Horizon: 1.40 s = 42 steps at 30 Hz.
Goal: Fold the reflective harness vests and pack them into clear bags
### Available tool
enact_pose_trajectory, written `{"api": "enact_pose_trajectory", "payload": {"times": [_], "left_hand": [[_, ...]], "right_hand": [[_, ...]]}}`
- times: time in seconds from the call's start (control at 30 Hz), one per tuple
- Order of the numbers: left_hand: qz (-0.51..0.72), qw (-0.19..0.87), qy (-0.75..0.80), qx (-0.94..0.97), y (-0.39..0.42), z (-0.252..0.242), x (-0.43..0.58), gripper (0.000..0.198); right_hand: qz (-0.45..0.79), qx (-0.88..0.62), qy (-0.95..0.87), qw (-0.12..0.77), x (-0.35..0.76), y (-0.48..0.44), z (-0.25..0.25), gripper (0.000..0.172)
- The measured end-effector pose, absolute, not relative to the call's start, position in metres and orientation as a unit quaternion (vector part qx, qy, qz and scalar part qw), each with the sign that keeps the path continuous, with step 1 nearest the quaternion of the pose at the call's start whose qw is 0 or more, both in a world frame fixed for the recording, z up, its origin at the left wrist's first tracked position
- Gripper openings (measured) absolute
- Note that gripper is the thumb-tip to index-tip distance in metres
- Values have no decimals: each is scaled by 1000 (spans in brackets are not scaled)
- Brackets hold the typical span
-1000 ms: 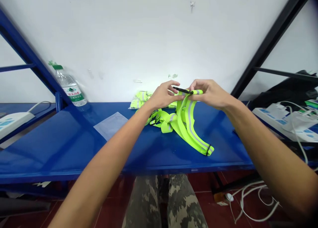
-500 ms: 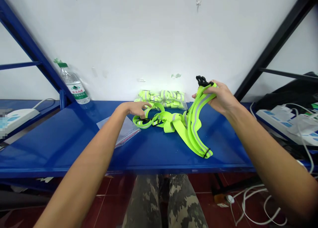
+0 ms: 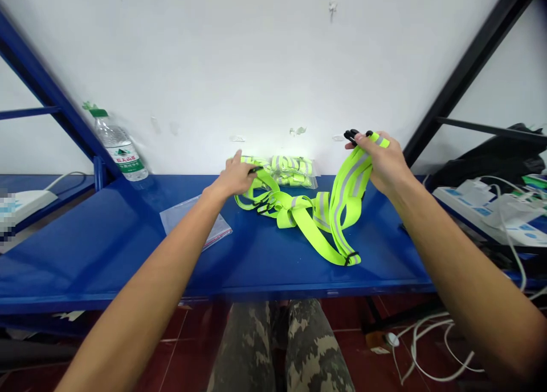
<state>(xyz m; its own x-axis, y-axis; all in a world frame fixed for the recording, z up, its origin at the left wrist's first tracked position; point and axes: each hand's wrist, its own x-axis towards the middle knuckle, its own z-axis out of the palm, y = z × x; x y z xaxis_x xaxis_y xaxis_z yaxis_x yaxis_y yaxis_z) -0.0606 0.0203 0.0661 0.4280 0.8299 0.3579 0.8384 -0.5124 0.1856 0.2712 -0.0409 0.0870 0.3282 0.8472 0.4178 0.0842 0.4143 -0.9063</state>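
Fluorescent yellow reflective straps (image 3: pixel 304 215) with grey stripes and black buckles lie tangled across the blue table. My right hand (image 3: pixel 387 158) is closed on their right end and holds it raised, with a black buckle (image 3: pixel 354 135) poking out by the fingers. From there several layers hang down to a black slider (image 3: pixel 352 258) near the tabletop. My left hand (image 3: pixel 237 176) grips the left loop of the straps, a small black piece showing at its fingertips. Behind the straps, clear bags of folded reflective straps (image 3: pixel 294 171) rest by the wall.
Flat clear plastic bags (image 3: pixel 194 218) lie left of the straps. A water bottle (image 3: pixel 123 151) leans at the back left by the blue frame. Power strips (image 3: pixel 482 209) and white cables stand at the right, with more cable (image 3: pixel 427 352) on the floor.
My left hand has lifted the left loop and moved slightly up. My right hand has drawn its end of the straps a little to the right, spreading them.
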Motion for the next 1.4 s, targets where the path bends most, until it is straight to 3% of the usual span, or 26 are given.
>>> {"api": "enact_pose_trajectory", "payload": {"times": [0.07,0.2,0.43,0.63,0.93,1.4], "left_hand": [[-318,37,-468,-824,16,75,-49,36],[-413,-13,-380,-828,-3,90,-20,41],[-361,15,-317,-877,-29,66,13,47],[-342,43,-328,-879,-29,60,16,50],[-355,46,-324,-876,-27,55,13,52],[-372,66,-319,-869,-30,52,13,58]], "right_hand": [[242,-459,-521,678,268,-39,89,35],[246,-428,-589,640,251,-49,91,34],[96,-410,-732,536,226,-70,77,23],[27,-449,-773,447,228,-80,74,30],[-3,-445,-791,420,230,-83,70,45],[-1,-433,-777,458,231,-85,62,45]]}}
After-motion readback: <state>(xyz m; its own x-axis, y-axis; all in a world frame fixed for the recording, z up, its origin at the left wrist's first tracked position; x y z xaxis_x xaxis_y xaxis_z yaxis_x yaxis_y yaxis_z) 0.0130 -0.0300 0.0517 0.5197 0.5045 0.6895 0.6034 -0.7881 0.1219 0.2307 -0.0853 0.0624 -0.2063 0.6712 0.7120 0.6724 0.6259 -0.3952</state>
